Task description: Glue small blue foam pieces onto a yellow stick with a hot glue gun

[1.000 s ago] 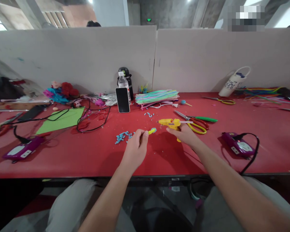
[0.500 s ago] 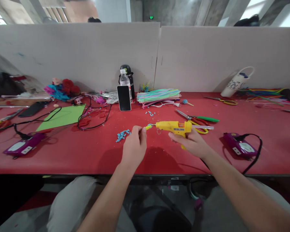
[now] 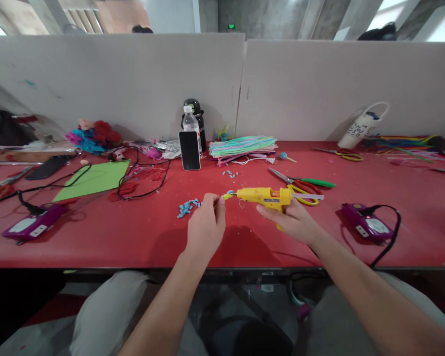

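Note:
My right hand (image 3: 294, 217) is wrapped round the handle of a yellow glue gun (image 3: 261, 196), and a clear glue stick (image 3: 309, 197) juts from its back end. Between the thumb and fingers of my left hand (image 3: 207, 220) is a small yellow and blue piece (image 3: 227, 196), mostly hidden. The gun's metal nozzle meets or nearly meets this piece; I cannot tell whether they touch. Just left of my left hand lies a pile of short blue pieces (image 3: 187, 207). A few more blue bits (image 3: 230, 174) are scattered beyond the nozzle.
Behind the gun lie scissors (image 3: 306, 195) and green-handled pliers (image 3: 315, 182). A bundle of pastel pipe cleaners (image 3: 243, 148) is near the partition, beside a propped phone (image 3: 190, 151). Purple power boxes (image 3: 369, 222) with cables sit on both sides. Green paper (image 3: 94, 180) lies at left.
The glue gun and my right hand have shifted slightly left, bringing the nozzle closer over the small piece. My left hand stays almost still.

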### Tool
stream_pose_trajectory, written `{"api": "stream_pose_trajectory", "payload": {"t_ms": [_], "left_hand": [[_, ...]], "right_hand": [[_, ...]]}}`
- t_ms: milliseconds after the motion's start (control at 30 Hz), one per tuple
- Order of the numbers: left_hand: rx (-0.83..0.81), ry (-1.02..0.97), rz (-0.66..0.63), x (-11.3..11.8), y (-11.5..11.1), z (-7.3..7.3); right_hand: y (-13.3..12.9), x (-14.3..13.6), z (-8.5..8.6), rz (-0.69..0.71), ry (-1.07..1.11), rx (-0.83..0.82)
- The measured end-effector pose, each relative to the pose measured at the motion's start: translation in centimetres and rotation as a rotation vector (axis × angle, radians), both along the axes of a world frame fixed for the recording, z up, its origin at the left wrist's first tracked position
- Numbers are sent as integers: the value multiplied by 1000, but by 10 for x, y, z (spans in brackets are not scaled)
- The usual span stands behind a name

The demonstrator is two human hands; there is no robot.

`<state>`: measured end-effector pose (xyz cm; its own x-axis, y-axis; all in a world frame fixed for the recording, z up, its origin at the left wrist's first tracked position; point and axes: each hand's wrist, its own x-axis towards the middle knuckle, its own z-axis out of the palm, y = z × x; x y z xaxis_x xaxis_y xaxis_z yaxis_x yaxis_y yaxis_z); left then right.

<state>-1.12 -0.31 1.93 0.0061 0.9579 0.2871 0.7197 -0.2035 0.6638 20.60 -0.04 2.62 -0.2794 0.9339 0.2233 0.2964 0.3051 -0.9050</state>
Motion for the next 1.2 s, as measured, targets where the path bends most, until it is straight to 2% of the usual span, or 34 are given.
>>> {"api": "stream_pose_trajectory", "payload": {"t_ms": [600, 800, 933, 1067, 1200], "left_hand": [[6, -14, 3, 0, 0, 1], [1, -50, 12, -3, 1, 1], [10, -93, 8, -4, 1, 1], [-9, -135, -26, 0, 1, -2], [-42, -224, -86, 5, -2, -9]], "right_hand": [[3, 1, 2, 5, -51, 64], [9, 11, -1, -82, -165, 76], [19, 22, -13, -215, -332, 41], [38, 32, -33, -400, -468, 30], [52, 35, -52, -447, -500, 38]]}}
